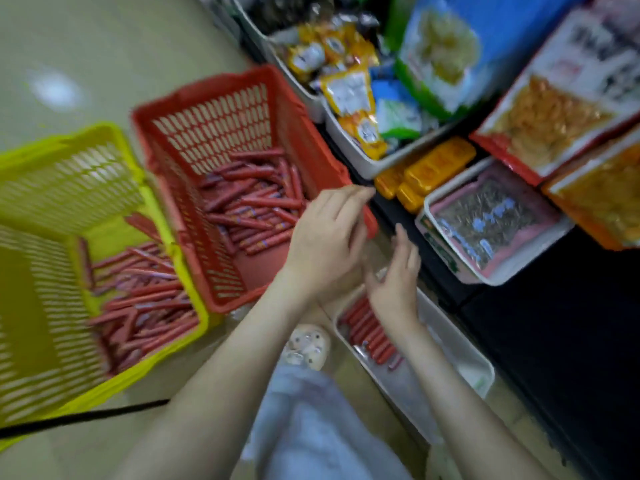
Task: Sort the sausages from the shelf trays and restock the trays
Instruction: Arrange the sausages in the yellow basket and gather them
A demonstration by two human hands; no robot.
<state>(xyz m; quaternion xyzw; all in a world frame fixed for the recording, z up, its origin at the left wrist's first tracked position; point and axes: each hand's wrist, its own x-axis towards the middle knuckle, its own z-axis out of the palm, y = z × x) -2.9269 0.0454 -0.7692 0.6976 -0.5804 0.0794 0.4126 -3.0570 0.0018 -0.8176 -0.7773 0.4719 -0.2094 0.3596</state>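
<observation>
Sausages (256,202) heaped loose in the bottom of a red basket (221,81), set on the floor (86,46) near the floor's edge at the foot of the shelves. Just beside its left side, a yellow basket (69,140) with a second heap (145,306) of the same red sticks. Nearer the body, along that same floor edge, a white tray (460,358) with a short row of sausages (367,330) laid side by side at its far end. Left hand (325,237) above the red basket's near right corner, back up, fingers stretched out and together, gripping nothing. Right hand (398,282) just beside it over the far end of the white tray, fingers relaxed and nearly straight, palm turned toward the left hand, likewise holding nothing. Hands close together; touching or not, unclear through the blur. On the shelves, white shelf trays (363,161) of snack packets and a stack of orange packs (433,164). Pale shoe (308,344) on the floor between red basket and white tray.
</observation>
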